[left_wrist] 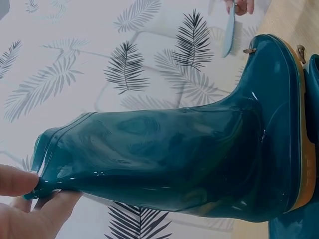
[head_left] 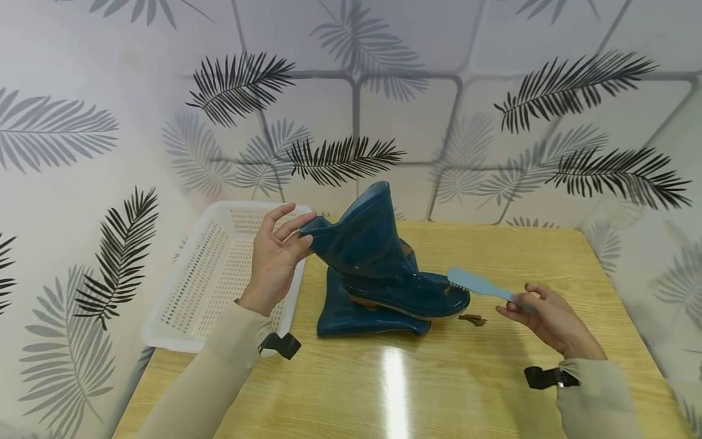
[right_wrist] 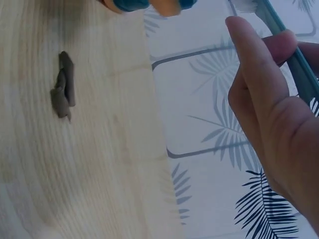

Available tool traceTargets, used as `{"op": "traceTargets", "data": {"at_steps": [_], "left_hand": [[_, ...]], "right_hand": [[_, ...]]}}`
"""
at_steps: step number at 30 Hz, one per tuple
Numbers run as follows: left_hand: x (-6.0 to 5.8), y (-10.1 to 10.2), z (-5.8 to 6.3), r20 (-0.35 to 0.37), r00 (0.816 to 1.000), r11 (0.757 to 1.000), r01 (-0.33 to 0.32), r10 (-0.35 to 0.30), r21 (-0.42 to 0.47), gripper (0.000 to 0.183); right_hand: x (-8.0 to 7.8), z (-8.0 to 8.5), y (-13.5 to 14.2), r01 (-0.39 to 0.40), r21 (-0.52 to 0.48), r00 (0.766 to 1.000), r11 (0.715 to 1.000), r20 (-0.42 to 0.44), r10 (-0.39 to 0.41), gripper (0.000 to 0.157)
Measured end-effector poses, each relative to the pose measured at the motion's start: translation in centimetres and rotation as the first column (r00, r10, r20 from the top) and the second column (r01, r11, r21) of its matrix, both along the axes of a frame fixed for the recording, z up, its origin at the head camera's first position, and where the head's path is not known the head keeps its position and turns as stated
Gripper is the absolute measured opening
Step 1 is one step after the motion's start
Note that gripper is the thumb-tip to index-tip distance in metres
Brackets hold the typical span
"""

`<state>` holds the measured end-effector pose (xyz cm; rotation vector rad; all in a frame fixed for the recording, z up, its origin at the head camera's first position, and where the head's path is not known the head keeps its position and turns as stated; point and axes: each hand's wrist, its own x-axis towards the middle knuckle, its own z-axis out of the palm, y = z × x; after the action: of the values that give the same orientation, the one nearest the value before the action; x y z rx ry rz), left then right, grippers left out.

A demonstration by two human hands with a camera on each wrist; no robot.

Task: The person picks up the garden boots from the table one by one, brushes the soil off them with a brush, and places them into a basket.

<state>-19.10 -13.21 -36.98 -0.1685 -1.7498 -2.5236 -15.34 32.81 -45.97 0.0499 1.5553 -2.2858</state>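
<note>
A teal rubber boot (head_left: 378, 256) stands tilted on a second teal boot (head_left: 356, 323) lying on its side. My left hand (head_left: 276, 259) pinches the top rim of the upper boot's shaft, fingers (left_wrist: 17, 180) on both sides of the edge. In my right hand (head_left: 556, 320) is a light blue brush (head_left: 477, 281), held by its handle, with the bristles down at the boot's toe. A small brown bit (left_wrist: 249, 50) clings to that toe. Brown clumps, perhaps mud (right_wrist: 64, 87), lie on the table just beyond it.
A white perforated plastic basket (head_left: 181, 274) stands at the left of the wooden table (head_left: 455, 384). Behind the table rises a wall (head_left: 400, 116) with a leaf pattern. Both wrists wear black straps.
</note>
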Motion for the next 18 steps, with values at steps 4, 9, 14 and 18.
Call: {"op": "traceTargets", "data": {"at_steps": [4, 9, 14, 18], "left_hand": [[-0.1, 0.2, 0.2, -0.009, 1.000, 1.000, 0.008, -0.008, -0.002, 0.060], [-0.3, 0.5, 0.4, -0.020, 1.000, 1.000, 0.019, -0.019, 0.012, 0.060], [-0.3, 0.7, 0.4, -0.022, 1.000, 1.000, 0.021, -0.021, 0.018, 0.060], [-0.3, 0.7, 0.6, -0.031, 0.999, 1.000, 0.015, -0.014, 0.021, 0.059]], "right_hand": [[-0.3, -0.1, -0.7, 0.012, 0.004, 1.000, 1.000, -0.025, -0.012, 0.028], [0.1, -1.0, -1.0, -0.040, 0.047, 0.998, 0.998, -0.040, 0.042, 0.028], [1.0, -1.3, 0.6, -0.037, 0.049, 0.999, 0.998, -0.035, 0.039, 0.024], [1.3, -0.9, 1.8, -0.006, -0.001, 1.000, 1.000, -0.027, 0.006, 0.025]]}}
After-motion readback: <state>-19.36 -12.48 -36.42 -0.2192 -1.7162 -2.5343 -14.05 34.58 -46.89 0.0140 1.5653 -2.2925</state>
